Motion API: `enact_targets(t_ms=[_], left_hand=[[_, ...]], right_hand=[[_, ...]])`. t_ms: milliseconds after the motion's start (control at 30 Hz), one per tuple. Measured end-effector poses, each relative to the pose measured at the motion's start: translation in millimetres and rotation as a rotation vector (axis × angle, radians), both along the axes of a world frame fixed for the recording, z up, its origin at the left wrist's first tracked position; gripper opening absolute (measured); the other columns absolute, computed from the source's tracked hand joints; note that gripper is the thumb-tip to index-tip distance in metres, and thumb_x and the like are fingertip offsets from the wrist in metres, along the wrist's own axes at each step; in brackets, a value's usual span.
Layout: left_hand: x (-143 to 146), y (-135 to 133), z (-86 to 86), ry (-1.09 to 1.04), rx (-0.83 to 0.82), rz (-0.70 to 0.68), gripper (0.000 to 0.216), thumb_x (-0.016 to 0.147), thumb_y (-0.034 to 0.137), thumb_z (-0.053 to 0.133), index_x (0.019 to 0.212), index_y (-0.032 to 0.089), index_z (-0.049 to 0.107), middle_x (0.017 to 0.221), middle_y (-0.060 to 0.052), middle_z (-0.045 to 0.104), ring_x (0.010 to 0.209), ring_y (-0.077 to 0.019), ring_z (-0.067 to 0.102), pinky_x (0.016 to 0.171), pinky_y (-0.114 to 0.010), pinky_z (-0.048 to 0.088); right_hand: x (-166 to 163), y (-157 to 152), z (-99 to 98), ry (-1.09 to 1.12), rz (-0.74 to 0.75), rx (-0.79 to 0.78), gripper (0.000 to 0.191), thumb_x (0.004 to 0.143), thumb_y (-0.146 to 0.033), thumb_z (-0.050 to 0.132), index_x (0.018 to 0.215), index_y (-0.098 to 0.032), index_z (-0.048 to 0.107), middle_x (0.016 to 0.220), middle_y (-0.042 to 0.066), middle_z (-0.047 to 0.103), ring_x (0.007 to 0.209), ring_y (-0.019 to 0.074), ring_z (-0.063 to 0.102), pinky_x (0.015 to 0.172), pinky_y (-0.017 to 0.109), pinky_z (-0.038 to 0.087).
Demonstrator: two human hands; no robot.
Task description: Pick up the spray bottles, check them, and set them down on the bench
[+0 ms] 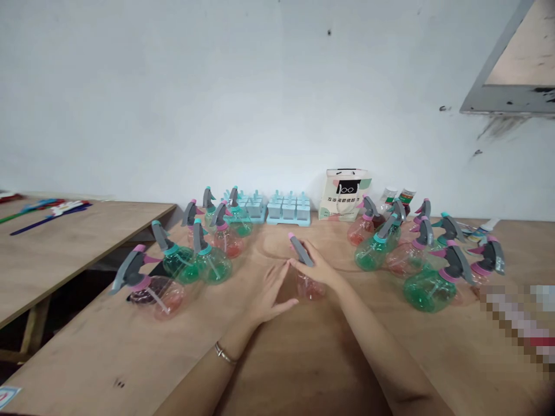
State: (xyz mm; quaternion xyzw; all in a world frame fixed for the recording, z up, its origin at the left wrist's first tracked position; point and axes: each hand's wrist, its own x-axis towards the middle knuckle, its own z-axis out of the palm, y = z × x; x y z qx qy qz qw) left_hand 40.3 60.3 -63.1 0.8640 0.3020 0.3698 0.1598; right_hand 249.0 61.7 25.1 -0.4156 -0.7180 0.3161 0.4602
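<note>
In the middle of the table stands a clear pink spray bottle (pixel 310 288) with a grey trigger head and pink nozzle. My right hand (pixel 319 267) is wrapped around its head and neck from the right. Fingers stretched out and thumb apart, my left hand (pixel 269 296) is just left of the bottle; its fingertips reach the right hand's thumb near the trigger. Part of the bottle is hidden behind my fingers. To the left, a pink spray bottle (pixel 167 297) and a green spray bottle (pixel 213 264) stand among several others. On the right, a green spray bottle (pixel 429 289) fronts another group.
Pale blue ice-pop moulds (pixel 289 209) and a printed paper bag (pixel 344 196) stand by the wall. Labelled bottles (pixel 405 199) are behind the right group. A second table (pixel 65 242) lies left across a gap, with coloured strips (pixel 52 215) on it.
</note>
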Motion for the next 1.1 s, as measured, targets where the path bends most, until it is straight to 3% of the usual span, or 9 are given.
enact_targets(t_ms=[100,167,267,333,433,533,733,933,1100], left_hand=[[-26.5,6.8,17.3,-0.258,0.365,0.350,0.068,0.084,0.036,0.067,0.144,0.022,0.040,0.145,-0.015,0.050,0.137,-0.0299,0.048,0.116,-0.051,0.037],[-46.6,13.0,30.6,-0.501,0.522,0.633,0.064,0.083,0.032,0.067,0.139,0.019,0.040,0.142,-0.016,0.048,0.136,-0.0294,0.047,0.116,-0.052,0.036],[-72.7,23.2,46.4,-0.727,0.470,0.934,0.066,0.083,0.032,0.064,0.140,0.017,0.035,0.146,-0.016,0.041,0.139,-0.0300,0.041,0.119,-0.056,0.029],[-83.7,31.4,49.2,-0.780,0.359,1.003,0.074,0.081,0.035,0.067,0.142,0.015,0.031,0.148,-0.017,0.038,0.142,-0.0302,0.037,0.121,-0.054,0.026],[-89.4,45.6,40.3,-0.747,0.115,0.958,0.087,0.072,0.040,0.075,0.142,0.012,0.032,0.145,-0.020,0.041,0.140,-0.0325,0.040,0.119,-0.053,0.030],[-84.4,55.6,24.9,-0.681,-0.080,0.872,0.084,0.069,0.044,0.077,0.137,0.014,0.038,0.137,-0.018,0.050,0.130,-0.0324,0.050,0.114,-0.053,0.037],[-46.3,43.3,9.2,-0.553,-0.096,0.744,0.062,0.074,0.047,0.075,0.125,0.020,0.052,0.121,-0.013,0.059,0.122,-0.0320,0.056,0.111,-0.055,0.039],[-5.4,16.5,2.7,-0.406,-0.265,0.288,0.061,0.085,0.046,0.065,0.137,0.023,0.046,0.132,-0.011,0.060,0.131,-0.0281,0.054,0.115,-0.048,0.039],[-5.0,14.7,0.9,-0.359,-0.267,0.236,0.060,0.085,0.047,0.065,0.137,0.021,0.047,0.131,-0.013,0.061,0.130,-0.0301,0.055,0.113,-0.050,0.040]], right_hand=[[8.7,2.8,1.8,0.143,-0.075,-0.132,0.035,0.083,-0.042,0.065,0.114,-0.025,0.061,0.105,0.005,0.068,0.097,0.0233,0.066,0.091,0.043,0.055],[14.6,5.6,0.1,0.261,-0.117,-0.206,0.035,0.081,-0.045,0.067,0.110,-0.027,0.065,0.099,0.003,0.070,0.094,0.0231,0.067,0.085,0.040,0.057],[21.0,10.7,-5.2,0.438,-0.153,-0.253,0.037,0.079,-0.049,0.069,0.110,-0.028,0.068,0.102,0.002,0.073,0.107,0.0245,0.066,0.088,0.037,0.056],[22.3,14.1,-6.9,0.515,-0.159,-0.247,0.040,0.079,-0.052,0.069,0.112,-0.029,0.069,0.105,0.003,0.074,0.112,0.0249,0.066,0.091,0.037,0.055],[19.4,16.0,-1.5,0.579,-0.133,-0.217,0.048,0.079,-0.061,0.067,0.114,-0.029,0.068,0.108,0.005,0.075,0.113,0.0255,0.067,0.090,0.038,0.056],[15.6,12.1,12.0,0.617,-0.085,-0.206,0.060,0.074,-0.073,0.064,0.110,-0.025,0.068,0.108,0.008,0.075,0.114,0.0286,0.067,0.083,0.038,0.059],[20.5,0.2,28.3,0.597,0.044,-0.299,0.059,0.073,-0.070,0.066,0.110,-0.023,0.067,0.105,0.011,0.076,0.111,0.0306,0.069,0.059,0.028,0.056],[25.7,0.1,28.2,0.589,0.112,-0.316,0.050,0.072,-0.053,0.069,0.110,-0.021,0.067,0.101,0.010,0.077,0.102,0.0285,0.071,0.048,0.022,0.046],[27.0,1.6,25.1,0.635,0.081,-0.330,0.044,0.069,-0.054,0.068,0.098,-0.020,0.068,0.086,0.008,0.076,0.090,0.0282,0.073,0.048,0.025,0.048]])
